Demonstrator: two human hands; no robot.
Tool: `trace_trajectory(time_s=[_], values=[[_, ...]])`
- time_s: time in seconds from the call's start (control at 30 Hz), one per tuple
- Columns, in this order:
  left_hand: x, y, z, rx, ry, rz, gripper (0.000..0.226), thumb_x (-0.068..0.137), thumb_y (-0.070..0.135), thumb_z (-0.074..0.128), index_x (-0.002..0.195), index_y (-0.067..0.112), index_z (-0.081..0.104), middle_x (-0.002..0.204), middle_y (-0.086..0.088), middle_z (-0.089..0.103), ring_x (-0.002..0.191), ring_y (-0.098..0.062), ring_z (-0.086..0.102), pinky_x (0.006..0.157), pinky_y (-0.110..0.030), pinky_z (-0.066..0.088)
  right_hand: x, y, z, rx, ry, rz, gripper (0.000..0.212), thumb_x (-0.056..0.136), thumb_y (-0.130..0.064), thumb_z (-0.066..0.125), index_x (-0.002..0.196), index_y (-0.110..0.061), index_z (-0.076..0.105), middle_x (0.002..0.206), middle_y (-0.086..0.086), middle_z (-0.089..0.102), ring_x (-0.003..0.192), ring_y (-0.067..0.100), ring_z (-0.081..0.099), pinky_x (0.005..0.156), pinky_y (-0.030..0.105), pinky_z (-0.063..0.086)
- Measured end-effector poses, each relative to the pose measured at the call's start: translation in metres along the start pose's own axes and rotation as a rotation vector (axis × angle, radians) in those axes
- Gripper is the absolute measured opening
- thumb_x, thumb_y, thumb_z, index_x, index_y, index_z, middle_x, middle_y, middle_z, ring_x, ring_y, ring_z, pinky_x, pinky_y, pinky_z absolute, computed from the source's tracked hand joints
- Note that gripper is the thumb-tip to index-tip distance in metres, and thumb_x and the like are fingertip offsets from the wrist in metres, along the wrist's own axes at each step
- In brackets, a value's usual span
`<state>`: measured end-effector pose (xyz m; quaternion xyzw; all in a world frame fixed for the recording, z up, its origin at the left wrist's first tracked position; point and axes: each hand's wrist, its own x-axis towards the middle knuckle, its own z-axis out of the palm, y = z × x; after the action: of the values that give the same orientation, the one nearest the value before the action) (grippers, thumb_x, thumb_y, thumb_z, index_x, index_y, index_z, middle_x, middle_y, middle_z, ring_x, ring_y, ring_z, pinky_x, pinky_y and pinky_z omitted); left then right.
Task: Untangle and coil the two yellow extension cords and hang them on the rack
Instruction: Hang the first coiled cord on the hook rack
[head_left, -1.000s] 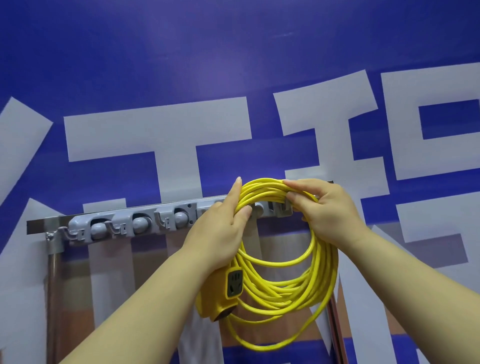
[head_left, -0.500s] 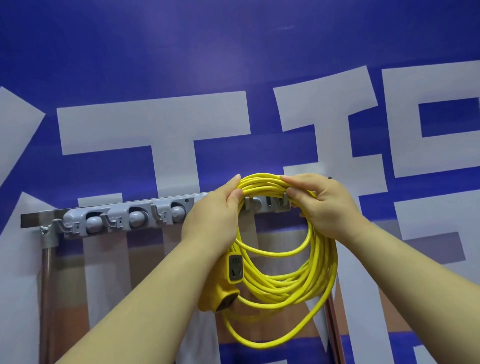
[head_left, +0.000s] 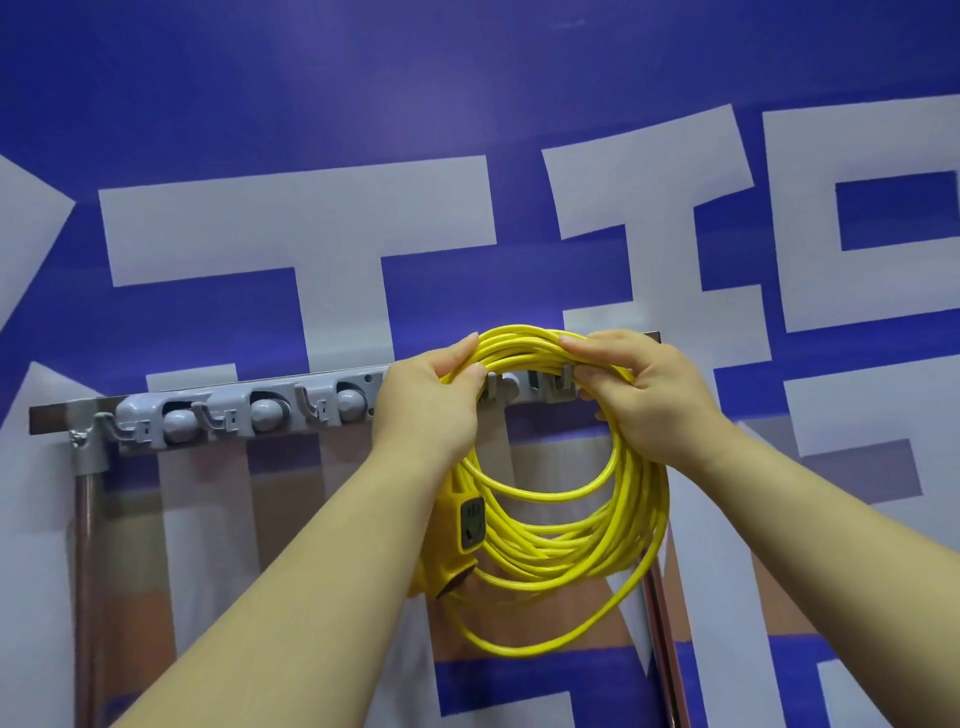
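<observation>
A coiled yellow extension cord (head_left: 587, 540) hangs in front of the grey rack (head_left: 234, 415), with its yellow socket block (head_left: 462, 540) dangling at the coil's left. My left hand (head_left: 426, 410) grips the top of the coil on the left. My right hand (head_left: 644, 400) grips the top on the right. The coil's top lies at the level of the rack's right-hand hooks (head_left: 550, 382), which show between my hands. Whether the cord rests on a hook I cannot tell. Only one cord is in view.
The rack is a grey plastic strip with round holders and small hooks on a metal bar, carried by steel posts (head_left: 85, 571) at left and right. Behind it is a blue wall banner (head_left: 467, 156) with large white characters.
Both hands have shifted the coil's top slightly higher along the rack's right end. My left thumb and fingers have closed more around the strands.
</observation>
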<state>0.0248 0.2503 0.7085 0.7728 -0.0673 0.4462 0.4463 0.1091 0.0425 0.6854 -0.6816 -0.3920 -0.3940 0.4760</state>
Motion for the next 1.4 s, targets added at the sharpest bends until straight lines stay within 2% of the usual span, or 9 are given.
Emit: trace_trajectory(time_s=[0.17, 0.3, 0.5, 0.6, 0.77, 0.97, 1.03, 1.17, 1.4], values=[[-0.003, -0.002, 0.001, 0.013, 0.012, 0.026, 0.034, 0.1, 0.037, 0.06, 0.133, 0.04, 0.062, 0.119, 0.01, 0.069, 0.093, -0.013, 0.064, 0.081, -0.036, 0.06, -0.006, 0.0, 0.005, 0.008, 0.052, -0.003, 0.031, 0.101, -0.025, 0.057, 0.13, -0.031, 0.067, 0.115, -0.012, 0.064, 0.1, 0.012, 0.066, 0.077, 0.023, 0.059], [0.003, -0.001, 0.001, 0.025, 0.003, 0.02, 0.034, 0.099, 0.04, 0.06, 0.133, 0.04, 0.062, 0.118, 0.005, 0.071, 0.084, -0.02, 0.063, 0.066, -0.029, 0.053, 0.002, -0.009, 0.005, 0.067, 0.101, 0.09, 0.026, 0.099, -0.036, 0.059, 0.121, -0.032, 0.072, 0.11, -0.016, 0.069, 0.103, 0.012, 0.067, 0.083, 0.038, 0.061], [0.001, -0.001, 0.003, 0.006, 0.015, 0.012, 0.033, 0.099, 0.037, 0.061, 0.133, 0.039, 0.063, 0.114, 0.007, 0.071, 0.082, -0.016, 0.064, 0.064, -0.028, 0.055, 0.008, -0.015, -0.001, 0.126, 0.11, 0.211, 0.013, 0.091, -0.035, 0.072, 0.101, -0.03, 0.079, 0.1, -0.01, 0.071, 0.101, 0.017, 0.066, 0.089, 0.044, 0.059], [0.0, -0.004, 0.002, -0.014, 0.016, 0.014, 0.033, 0.099, 0.036, 0.062, 0.132, 0.039, 0.064, 0.117, 0.007, 0.07, 0.096, -0.02, 0.066, 0.076, -0.033, 0.06, 0.006, -0.012, -0.001, 0.063, 0.101, 0.121, 0.012, 0.092, -0.033, 0.07, 0.101, -0.033, 0.077, 0.104, -0.015, 0.07, 0.101, 0.013, 0.065, 0.09, 0.036, 0.057], [-0.003, -0.01, 0.004, -0.02, 0.006, 0.024, 0.033, 0.099, 0.037, 0.062, 0.132, 0.04, 0.063, 0.105, 0.01, 0.072, 0.074, -0.011, 0.061, 0.059, -0.024, 0.049, -0.001, -0.002, -0.001, -0.025, 0.093, 0.029, 0.015, 0.093, -0.029, 0.069, 0.106, -0.034, 0.075, 0.11, -0.021, 0.065, 0.105, 0.003, 0.062, 0.088, 0.019, 0.051], [-0.009, -0.015, 0.011, -0.079, 0.054, 0.025, 0.033, 0.099, 0.034, 0.062, 0.131, 0.04, 0.063, 0.111, 0.013, 0.07, 0.08, -0.006, 0.061, 0.062, -0.018, 0.045, 0.001, -0.007, -0.009, -0.028, 0.0, 0.015, 0.018, 0.094, -0.022, 0.067, 0.105, -0.035, 0.072, 0.106, -0.025, 0.063, 0.098, -0.011, 0.059, 0.076, 0.003, 0.047], [-0.008, -0.014, 0.014, -0.093, 0.065, 0.018, 0.031, 0.101, 0.033, 0.059, 0.131, 0.039, 0.064, 0.102, 0.019, 0.07, 0.079, -0.004, 0.061, 0.059, -0.013, 0.045, 0.001, -0.007, -0.009, -0.027, 0.006, 0.023, 0.018, 0.095, -0.021, 0.067, 0.106, -0.034, 0.073, 0.106, -0.025, 0.062, 0.097, -0.016, 0.057, 0.075, 0.002, 0.045], [-0.006, -0.014, 0.012, -0.107, 0.076, 0.009, 0.028, 0.102, 0.033, 0.057, 0.127, 0.038, 0.067, 0.083, 0.021, 0.069, 0.064, -0.007, 0.055, 0.05, -0.011, 0.044, 0.001, -0.005, -0.006, -0.023, 0.011, 0.032, 0.018, 0.096, -0.024, 0.066, 0.11, -0.032, 0.075, 0.109, -0.017, 0.068, 0.1, 0.003, 0.063, 0.081, 0.016, 0.053], [-0.011, -0.021, 0.013, -0.149, 0.069, 0.011, 0.032, 0.097, 0.032, 0.066, 0.127, 0.039, 0.067, 0.112, 0.016, 0.071, 0.102, -0.01, 0.066, 0.077, -0.018, 0.051, 0.001, -0.004, -0.009, -0.056, -0.034, 0.022, 0.019, 0.097, -0.025, 0.065, 0.112, -0.029, 0.075, 0.109, -0.01, 0.07, 0.101, 0.013, 0.064, 0.09, 0.034, 0.056]])
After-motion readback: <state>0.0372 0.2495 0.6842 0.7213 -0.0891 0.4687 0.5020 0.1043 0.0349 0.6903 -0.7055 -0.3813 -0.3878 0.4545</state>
